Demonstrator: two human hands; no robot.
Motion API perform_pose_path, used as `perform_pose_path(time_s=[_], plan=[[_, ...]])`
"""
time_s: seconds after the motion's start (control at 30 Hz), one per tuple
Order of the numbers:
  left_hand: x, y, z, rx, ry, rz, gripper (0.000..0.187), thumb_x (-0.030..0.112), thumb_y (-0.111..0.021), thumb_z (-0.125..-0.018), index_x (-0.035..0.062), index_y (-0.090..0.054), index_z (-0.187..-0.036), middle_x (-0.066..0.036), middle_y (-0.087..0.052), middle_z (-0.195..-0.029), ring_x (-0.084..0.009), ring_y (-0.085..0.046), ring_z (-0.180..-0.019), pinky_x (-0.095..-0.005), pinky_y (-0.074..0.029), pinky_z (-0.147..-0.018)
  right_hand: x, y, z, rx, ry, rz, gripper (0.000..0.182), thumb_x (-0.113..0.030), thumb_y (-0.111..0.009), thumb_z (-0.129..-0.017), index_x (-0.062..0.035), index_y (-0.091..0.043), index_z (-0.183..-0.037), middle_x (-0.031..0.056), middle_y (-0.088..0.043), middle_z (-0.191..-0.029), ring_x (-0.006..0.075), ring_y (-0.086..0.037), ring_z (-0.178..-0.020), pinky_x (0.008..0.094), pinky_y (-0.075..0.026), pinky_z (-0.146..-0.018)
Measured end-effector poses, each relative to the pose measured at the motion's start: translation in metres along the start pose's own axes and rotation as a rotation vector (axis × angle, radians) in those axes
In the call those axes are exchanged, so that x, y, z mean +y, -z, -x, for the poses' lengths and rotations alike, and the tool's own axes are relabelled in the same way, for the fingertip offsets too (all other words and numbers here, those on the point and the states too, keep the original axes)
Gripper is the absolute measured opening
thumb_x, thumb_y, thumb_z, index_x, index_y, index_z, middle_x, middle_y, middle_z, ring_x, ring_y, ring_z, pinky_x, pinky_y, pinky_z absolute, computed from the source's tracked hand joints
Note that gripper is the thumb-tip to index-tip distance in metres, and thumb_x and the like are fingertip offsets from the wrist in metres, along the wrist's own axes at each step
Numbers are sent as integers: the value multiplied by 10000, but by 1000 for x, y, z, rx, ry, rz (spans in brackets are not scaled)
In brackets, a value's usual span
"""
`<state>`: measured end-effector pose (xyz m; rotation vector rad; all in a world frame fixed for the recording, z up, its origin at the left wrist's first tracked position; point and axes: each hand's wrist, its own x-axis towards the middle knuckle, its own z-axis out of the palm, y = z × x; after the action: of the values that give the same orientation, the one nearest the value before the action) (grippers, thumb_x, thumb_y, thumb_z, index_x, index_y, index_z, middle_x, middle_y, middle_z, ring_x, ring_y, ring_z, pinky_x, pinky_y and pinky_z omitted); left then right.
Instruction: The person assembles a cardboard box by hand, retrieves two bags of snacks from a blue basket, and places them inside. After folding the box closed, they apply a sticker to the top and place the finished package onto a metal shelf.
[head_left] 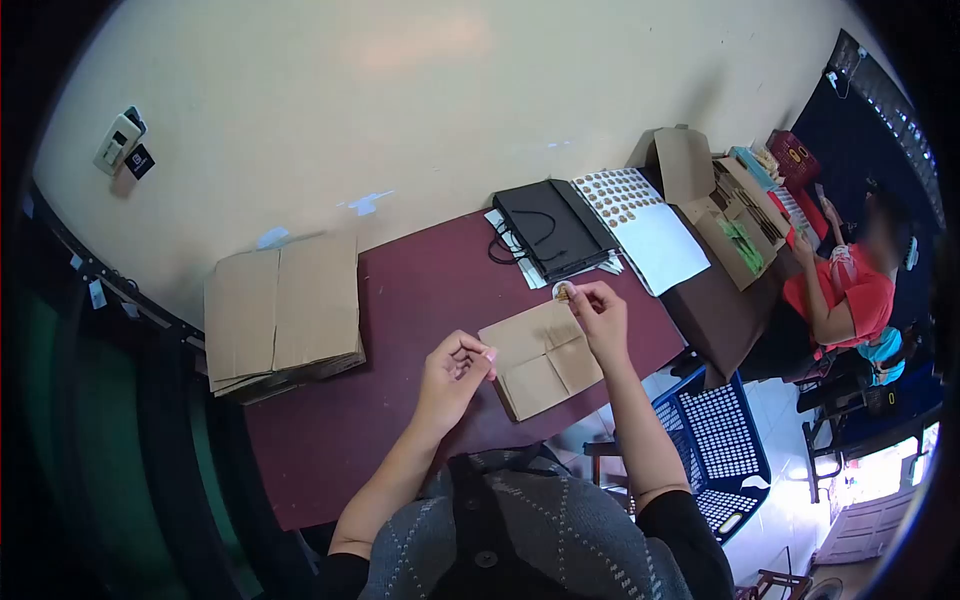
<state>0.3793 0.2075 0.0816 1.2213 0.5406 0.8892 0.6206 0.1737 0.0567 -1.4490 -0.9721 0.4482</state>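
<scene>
My right hand point(603, 318) pinches a small round sticker point(561, 291) with a gold-brown print and a pale rim, just above the far edge of a folded brown cardboard box point(530, 384). The box lies flat on the dark red table point(420, 290), its creases crossing near the middle. At the box's left side, my left hand point(452, 385) is closed, thumb and fingertips together; whatever they may hold is too small to make out. Farther back, a sheet of similar round stickers point(660, 240) rests beside black paper bags point(555, 230).
Flattened cardboard boxes point(285, 310) are stacked at the table's left. An open carton point(735, 235) with brown and green pieces stands to the right. A blue plastic basket point(715, 430) sits below the table's right edge. A person in red point(850, 300) works farther right.
</scene>
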Motion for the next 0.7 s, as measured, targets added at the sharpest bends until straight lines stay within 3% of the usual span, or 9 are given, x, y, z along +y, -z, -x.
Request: perform_pose_path(time_s=[0.1, 0.2, 0.23, 0.3, 0.33, 0.37, 0.43, 0.53, 0.7], plan=[[-51, 1, -9, -23, 72, -87, 81, 97, -601, -887, 22, -572, -899, -26, -603, -809, -77, -588, -745, -224, -467, -688, 81, 11, -7, -191, -181, 151, 190, -191, -701, -799, -1, -708, -809, 36, -646, -696, 87, -548, -630, 248, -421, -580], [-91, -6, -8, -143, 142, -472, 118, 86, -552, -891, 4, -584, -970, -30, -606, -849, -113, -604, -808, -241, -476, -728, 136, 8, 14, -232, -386, 186, 199, -195, -711, -782, 2, -712, -808, 57, -653, -679, 96, -566, -628, 257, -430, -584], [-95, -11, -7, -187, 161, -535, 145, 95, -563, -867, 15, -584, -986, -98, -589, -976, -183, -606, -902, -286, -473, -785, 146, 6, 23, -197, -413, 161, 189, -189, -711, -775, -2, -712, -803, 72, -648, -690, 113, -570, -636, 268, -434, -591], [-112, -22, -2, -257, 6, -762, 216, 121, -588, -828, 32, -579, -1024, -160, -537, -1090, -280, -551, -1040, -368, -434, -891, 159, 4, 38, -172, -456, 137, 179, -182, -711, -768, -6, -712, -799, 86, -643, -701, 129, -575, -644, 279, -438, -598], [-129, -26, -2, -310, 2, -791, 322, 141, -588, -804, 50, -549, -1111, -200, -468, -1196, -373, -418, -1192, -440, -338, -1011, 154, 2, 42, -157, -333, 225, 175, -179, -717, -759, -7, -710, -791, 101, -629, -710, 152, -575, -659, 291, -439, -607], [-144, -29, -2, -312, 6, -793, 322, 141, -588, -804, 50, -549, -1111, -200, -468, -1196, -373, -418, -1192, -440, -338, -1011, 150, 1, 43, -138, -207, 312, 171, -176, -723, -749, -8, -708, -783, 115, -616, -720, 175, -575, -673, 302, -440, -617], [-165, -39, -7, -221, -247, -1071, 410, 182, -569, -834, 62, -495, -1219, -211, -392, -1324, -398, -331, -1278, -466, -289, -1057, 144, 4, 42, -152, -220, 308, 183, -179, -741, -731, -4, -702, -768, 128, -591, -736, 221, -570, -700, 325, -438, -628], [-191, -31, -13, -271, -129, -1300, 501, 272, -533, -869, 75, -429, -1318, -195, -280, -1441, -401, -240, -1341, -495, -240, -1084, 158, 3, 43, -182, -167, 309, 200, -175, -751, -723, 13, -683, -733, 137, -588, -725, 235, -580, -701, 346, -442, -631], [-200, -24, -9, -279, -162, -1389, 554, 364, -482, -889, 85, -400, -1360, -153, -250, -1481, -380, -227, -1360, -512, -201, -1096, 161, 0, 44, -195, -137, 342, 269, -219, -770, -719, 28, -664, -707, 137, -578, -711, 221, -566, -656, 329, -434, -593]])
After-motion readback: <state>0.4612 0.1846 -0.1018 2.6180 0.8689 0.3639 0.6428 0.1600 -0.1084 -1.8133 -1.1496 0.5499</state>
